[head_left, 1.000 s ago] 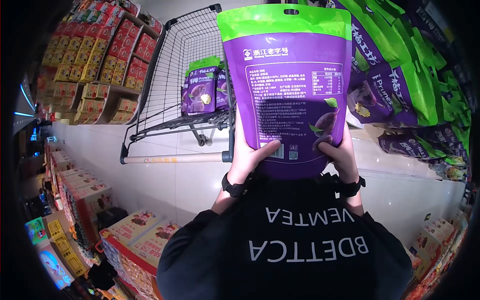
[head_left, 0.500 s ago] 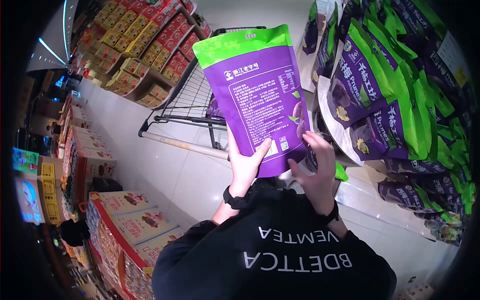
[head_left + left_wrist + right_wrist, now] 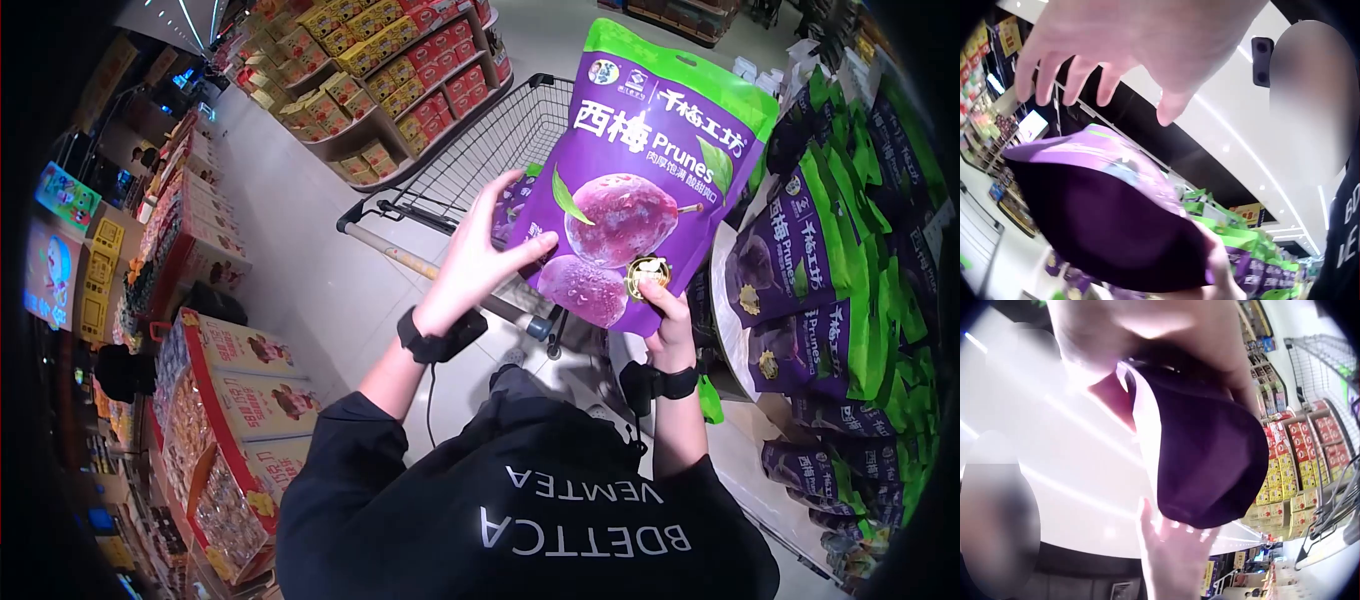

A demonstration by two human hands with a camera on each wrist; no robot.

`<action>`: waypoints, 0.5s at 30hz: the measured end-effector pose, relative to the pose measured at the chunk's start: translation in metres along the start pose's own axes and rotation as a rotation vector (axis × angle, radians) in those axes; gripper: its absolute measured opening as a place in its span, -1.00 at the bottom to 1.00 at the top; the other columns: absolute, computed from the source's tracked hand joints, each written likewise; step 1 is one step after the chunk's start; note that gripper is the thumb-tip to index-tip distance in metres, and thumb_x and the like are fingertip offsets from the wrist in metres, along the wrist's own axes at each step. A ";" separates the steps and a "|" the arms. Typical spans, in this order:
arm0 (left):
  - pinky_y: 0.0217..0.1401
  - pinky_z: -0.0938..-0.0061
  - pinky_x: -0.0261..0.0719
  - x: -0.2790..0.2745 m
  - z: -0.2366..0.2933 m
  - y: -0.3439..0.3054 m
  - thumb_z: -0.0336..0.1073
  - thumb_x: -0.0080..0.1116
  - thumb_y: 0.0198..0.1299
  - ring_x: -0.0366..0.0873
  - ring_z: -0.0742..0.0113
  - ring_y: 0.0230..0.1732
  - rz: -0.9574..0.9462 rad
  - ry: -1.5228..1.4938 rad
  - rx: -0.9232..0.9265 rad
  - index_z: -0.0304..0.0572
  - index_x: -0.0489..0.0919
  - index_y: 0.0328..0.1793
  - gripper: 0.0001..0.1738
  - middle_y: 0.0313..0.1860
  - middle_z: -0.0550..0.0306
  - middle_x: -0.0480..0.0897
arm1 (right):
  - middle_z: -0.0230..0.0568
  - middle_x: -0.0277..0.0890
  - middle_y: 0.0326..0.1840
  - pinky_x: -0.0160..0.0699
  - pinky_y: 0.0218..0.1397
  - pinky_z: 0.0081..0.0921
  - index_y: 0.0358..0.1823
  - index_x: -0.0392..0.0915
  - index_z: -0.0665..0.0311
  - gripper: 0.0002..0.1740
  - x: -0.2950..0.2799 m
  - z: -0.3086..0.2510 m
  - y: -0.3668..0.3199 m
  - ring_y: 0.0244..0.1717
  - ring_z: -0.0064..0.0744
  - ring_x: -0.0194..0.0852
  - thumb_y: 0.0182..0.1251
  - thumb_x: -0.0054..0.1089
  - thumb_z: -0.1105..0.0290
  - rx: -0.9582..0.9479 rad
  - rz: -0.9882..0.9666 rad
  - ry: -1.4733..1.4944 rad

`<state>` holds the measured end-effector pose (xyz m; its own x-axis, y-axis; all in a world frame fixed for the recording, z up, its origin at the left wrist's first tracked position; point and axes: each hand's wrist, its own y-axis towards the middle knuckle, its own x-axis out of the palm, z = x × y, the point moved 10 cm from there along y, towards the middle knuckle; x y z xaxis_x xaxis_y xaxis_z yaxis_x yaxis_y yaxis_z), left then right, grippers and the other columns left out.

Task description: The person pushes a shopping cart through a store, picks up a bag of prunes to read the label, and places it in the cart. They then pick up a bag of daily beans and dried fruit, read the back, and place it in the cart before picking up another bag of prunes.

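A purple pouch of prunes (image 3: 625,190) with a green top is held up in front of me, its printed front with large prunes facing the head camera. My right hand (image 3: 672,325) grips its lower right corner, thumb on the front and the other fingers behind. Beside the pouch's left edge, my left hand (image 3: 475,250) has its fingers spread. The left wrist view shows that hand (image 3: 1129,37) apart from the pouch, above its dark bottom (image 3: 1110,231). In the right wrist view my right hand (image 3: 1154,328) wraps around the pouch's near end.
Behind the pouch stands a wire shopping cart (image 3: 440,175) with another purple pouch (image 3: 512,205) inside. Similar pouches (image 3: 800,260) fill a display on the right. Shelves of red and yellow boxes (image 3: 400,90) are ahead; boxed goods (image 3: 250,400) line the left.
The pouch has turned from its text-covered back to its front and moved right. My left hand has let go of it; my right hand, loose half a second ago, now grips the lower corner.
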<state>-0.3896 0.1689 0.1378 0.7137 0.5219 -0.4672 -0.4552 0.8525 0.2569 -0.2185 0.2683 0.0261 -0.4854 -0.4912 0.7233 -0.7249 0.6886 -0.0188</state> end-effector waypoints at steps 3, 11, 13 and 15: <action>0.24 0.44 0.21 -0.002 -0.060 0.052 -0.15 0.23 0.02 0.28 0.33 0.18 -0.327 -0.482 -0.178 -0.30 0.19 0.25 -0.27 0.17 -0.01 0.34 | -0.14 0.47 -0.13 0.48 -0.06 -0.48 -0.02 0.37 0.40 -0.63 0.031 0.027 0.071 -0.16 -0.37 0.49 0.09 0.06 0.53 0.177 -0.138 0.112; 0.05 0.51 0.46 -0.063 -0.228 0.212 -0.24 0.25 0.02 0.45 0.39 0.01 -0.457 -0.422 -0.229 -0.32 0.17 0.24 -0.29 0.06 0.03 0.44 | -0.25 0.43 -0.05 0.49 -0.12 -0.58 0.07 0.24 0.29 -0.56 0.046 0.116 0.275 -0.10 -0.52 0.45 0.18 0.11 0.35 0.220 0.036 -0.360; 0.13 0.50 0.39 -0.052 -0.300 0.242 -0.28 0.28 -0.02 0.42 0.36 0.05 -0.458 -0.380 -0.237 -0.31 0.14 0.27 -0.24 0.08 0.02 0.42 | -0.30 0.41 -0.01 0.45 -0.07 -0.47 0.09 0.23 0.22 -0.54 0.008 0.162 0.300 -0.07 -0.49 0.44 0.18 0.13 0.33 0.369 0.207 -0.430; 0.14 0.50 0.37 -0.026 -0.376 0.253 -0.30 0.29 -0.03 0.41 0.35 0.07 -0.552 -0.442 -0.414 -0.31 0.14 0.27 -0.23 0.07 0.02 0.43 | -0.31 0.42 -0.01 0.46 -0.08 -0.40 0.10 0.20 0.19 -0.52 -0.020 0.206 0.316 -0.06 -0.48 0.43 0.17 0.14 0.32 0.484 0.338 -0.426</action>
<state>-0.7237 0.3600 -0.1027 0.9970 0.0678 -0.0361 -0.0753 0.9552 -0.2862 -0.5383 0.3860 -0.1365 -0.7976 -0.5266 0.2940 -0.5890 0.5750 -0.5678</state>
